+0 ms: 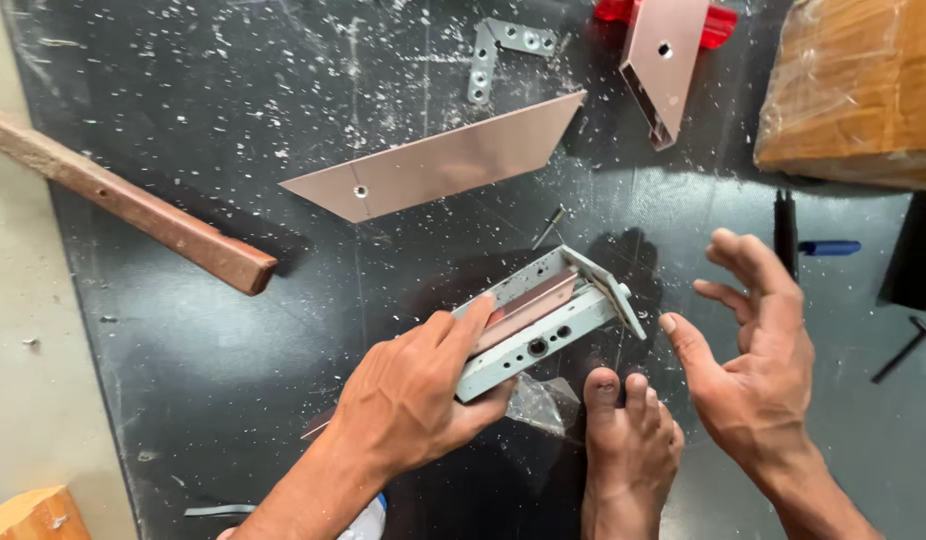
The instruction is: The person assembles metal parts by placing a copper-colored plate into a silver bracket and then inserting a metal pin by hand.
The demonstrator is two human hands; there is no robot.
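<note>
My left hand [418,385] grips a short grey aluminium channel piece [543,320] with a pinkish inner strip and a corner bracket at its far end, held just above the black mat. My right hand [753,345] hovers to the right of that piece, fingers spread, holding nothing. My bare foot [628,440] rests on the mat between the two hands, beside a scrap of clear plastic [543,400]. A loose screw [550,225] lies just beyond the channel piece.
A mitred pinkish profile [438,165] lies on the shaving-strewn black mat [233,330], another profile [665,60] over a red tool, a grey L-bracket [493,50], a wooden batten [133,205] at left, a wrapped wooden block [858,90], a blue-handled tool [828,247], an Allen key [903,348].
</note>
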